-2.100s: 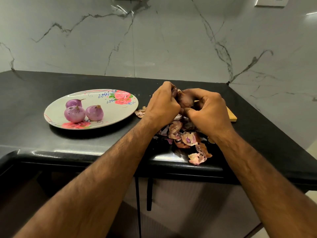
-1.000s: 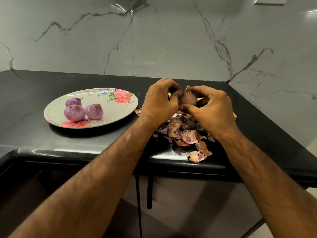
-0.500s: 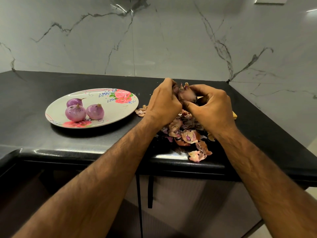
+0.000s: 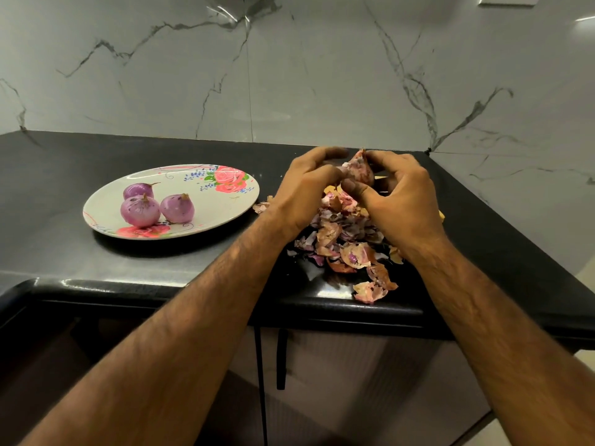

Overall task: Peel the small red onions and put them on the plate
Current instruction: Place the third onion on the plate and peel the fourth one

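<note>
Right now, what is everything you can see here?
peeled onions: three, purple, on the plate's left half
plate: one, white with pink roses, on the countertop, left
partly peeled onion: one, reddish, held between both hands
onion skins: a pile, pink-brown, on the countertop below the hands
countertop: one, black, across the view
wall: grey marble, dark veins, behind
cabinet: grey, under the countertop
left hand: pinches the partly peeled onion
right hand: grips it

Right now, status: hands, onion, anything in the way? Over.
Left hand and right hand both gripping one onion, skin partly on. Three peeled onions on plate. Peel pile under hands, nothing blocking plate.
</note>
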